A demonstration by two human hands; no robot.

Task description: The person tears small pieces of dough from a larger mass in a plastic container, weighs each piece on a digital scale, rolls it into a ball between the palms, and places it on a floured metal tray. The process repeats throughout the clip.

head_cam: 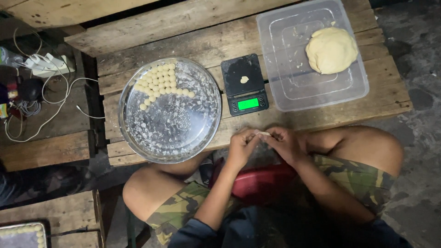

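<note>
Now, my head-cam view: both hands meet at the near table edge, w/ a small pale bit of dough (263,133) pinched between them. Left hand (242,146) and right hand (285,143) both have fingers closed on that bit, fingertips touching each other around it; most of the piece is hidden by the fingers, so I can't tell its shape.

Places relative to the grip:
- Just beyond it, slightly left: small black digital scale (244,84) w/ lit green display, a tiny dough scrap on its platform.
- Beyond and right: clear plastic tub (285,55), a big yellow dough lump (331,49) lying in its far right part.
- Left of the grip, near: round metal tray (138,133), floured, w/ rows of small dough balls (161,80) clustered in its far left part; rest of tray bare metal.
- Under everything: rough wooden plank table (183,32).
- Below the grip, towards me: red object (262,181) between the knees, partly hidden by forearms; can't tell what it is.
- Far left, well apart: white power strip w/ cables (48,64).
- Bottom left corner: another tray w/ dough balls (23,234), mostly cut off.
</note>
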